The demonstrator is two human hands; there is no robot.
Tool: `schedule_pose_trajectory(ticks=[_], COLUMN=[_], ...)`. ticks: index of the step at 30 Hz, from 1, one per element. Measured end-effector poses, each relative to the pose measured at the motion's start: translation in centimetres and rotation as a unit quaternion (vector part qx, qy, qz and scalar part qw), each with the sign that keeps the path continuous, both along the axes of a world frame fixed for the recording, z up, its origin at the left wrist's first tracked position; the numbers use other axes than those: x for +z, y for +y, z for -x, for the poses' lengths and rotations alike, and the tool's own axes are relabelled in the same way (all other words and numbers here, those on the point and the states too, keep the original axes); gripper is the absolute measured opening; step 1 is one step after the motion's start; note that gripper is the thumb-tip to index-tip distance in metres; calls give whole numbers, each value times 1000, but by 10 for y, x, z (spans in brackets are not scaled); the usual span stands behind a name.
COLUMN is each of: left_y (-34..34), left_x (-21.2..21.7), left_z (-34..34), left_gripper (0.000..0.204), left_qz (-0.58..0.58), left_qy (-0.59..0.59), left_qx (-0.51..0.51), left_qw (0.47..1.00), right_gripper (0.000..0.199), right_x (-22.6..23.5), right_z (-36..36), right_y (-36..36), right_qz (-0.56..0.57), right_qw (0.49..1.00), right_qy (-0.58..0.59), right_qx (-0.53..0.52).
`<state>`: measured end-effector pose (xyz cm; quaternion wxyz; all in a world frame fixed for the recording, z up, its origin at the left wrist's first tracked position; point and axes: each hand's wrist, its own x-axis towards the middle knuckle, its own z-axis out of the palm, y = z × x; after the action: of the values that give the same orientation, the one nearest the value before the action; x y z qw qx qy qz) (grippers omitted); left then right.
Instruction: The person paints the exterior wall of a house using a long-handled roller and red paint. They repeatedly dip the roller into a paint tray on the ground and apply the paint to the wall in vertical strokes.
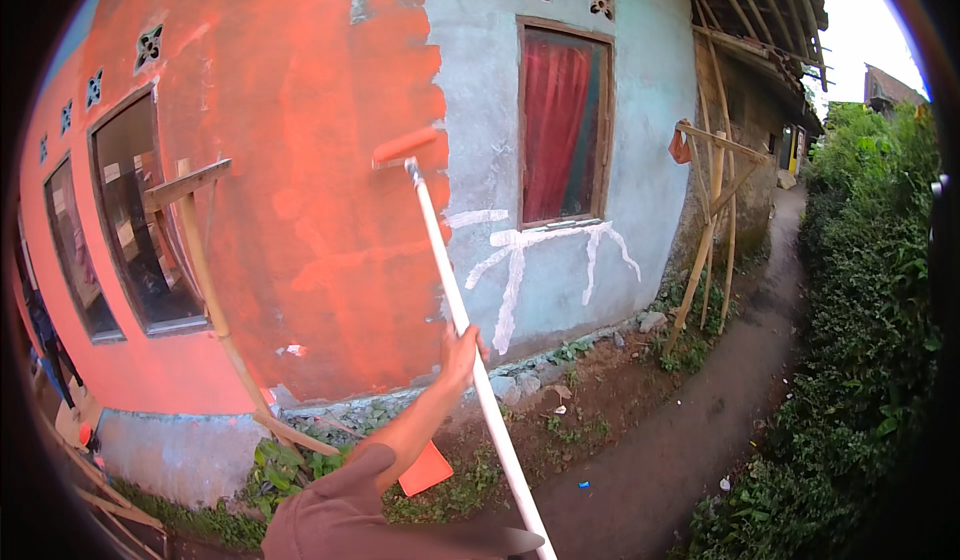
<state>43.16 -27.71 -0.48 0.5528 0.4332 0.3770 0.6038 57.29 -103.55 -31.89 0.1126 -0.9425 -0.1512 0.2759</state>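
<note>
My left hand [461, 352] is stretched out ahead and shut around a long white pole [447, 270]. The pole rises to an orange paint roller [404, 146] pressed on the house wall. The roller sits at the ragged edge between the fresh orange paint [300, 140] and the bare grey-green plaster [640, 90]. The pole's lower end leaves the picture at the bottom edge. My right hand is out of sight.
A window with a red curtain [562, 125] and white plaster streaks below it is right of the roller. Bamboo props [205, 270] lean on the painted part; another bamboo frame [712, 230] stands farther right. A flat orange piece [425, 470] lies in weeds. A dirt path [700, 430] runs beside a hedge [870, 310].
</note>
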Motion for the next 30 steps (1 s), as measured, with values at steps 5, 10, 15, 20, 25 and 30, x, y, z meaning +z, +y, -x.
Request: schedule_pose_trajectory(ticks=[5, 10, 15, 20, 25, 30], left_y=[2, 28, 69, 90, 90, 85], left_x=[56, 79, 114, 122, 99, 68], left_z=[-18, -35, -30, -36, -46, -63], left_gripper=[23, 26, 29, 39, 42, 44], left_qz=[-76, -136, -199, -211, -188, -174], left_qy=[-3, -1, 29, 29, 18, 34], left_qx=[-6, -22, 13, 19, -4, -27], left_qw=[997, 990, 979, 977, 982, 984], right_gripper=[35, 35, 34, 34, 34, 34], right_x=[-21, -5, 26, 61, 77, 61], right_z=[-4, -14, -17, -24, -25, -28], right_y=[119, 248, 372, 451, 491, 490], right_qz=[-109, -218, -311, -369, -395, -387], right_qw=[992, 969, 932, 909, 896, 902], right_qy=[41, 58, 81, 70, 74, 81], right_qx=[54, 106, 166, 184, 187, 170])
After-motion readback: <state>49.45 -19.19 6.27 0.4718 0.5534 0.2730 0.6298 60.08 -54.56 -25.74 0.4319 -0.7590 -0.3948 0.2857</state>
